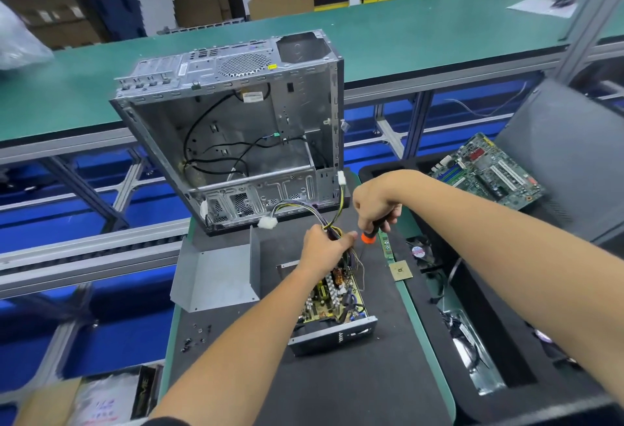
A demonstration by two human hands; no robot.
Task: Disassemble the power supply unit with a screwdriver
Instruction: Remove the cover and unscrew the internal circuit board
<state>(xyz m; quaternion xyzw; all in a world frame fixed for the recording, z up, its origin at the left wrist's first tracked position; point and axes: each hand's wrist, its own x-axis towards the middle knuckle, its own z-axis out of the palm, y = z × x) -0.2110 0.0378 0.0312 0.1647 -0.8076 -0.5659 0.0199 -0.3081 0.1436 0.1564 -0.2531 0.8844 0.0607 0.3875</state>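
Two bare hands are seen over the black mat (337, 392) of the worktop. The left hand (322, 250) is curled round a bundle of coloured wires (332, 223), which is held up from the opened power supply unit (332, 310). The right hand (374, 202) is wrapped round the black handle of a screwdriver (369, 234) with an orange collar, and the shaft is pointed down into the unit beside the wires.

The power supply unit is set near the middle of the mat, its metal tray uncovered, so that a yellow circuit board with coils and capacitors is shown inside. Its grey sheet-metal cover (216, 277) is laid just beside it, toward the left edge of the mat. A few loose screws (196, 337) are scattered near the left edge, below the cover.

At the far edge, an open computer case (236, 128) is stood, with black cables left inside it. A processor chip (400, 270) is laid at the right edge. In the black tray (388, 168) to the right, a green motherboard (489, 170) is kept.
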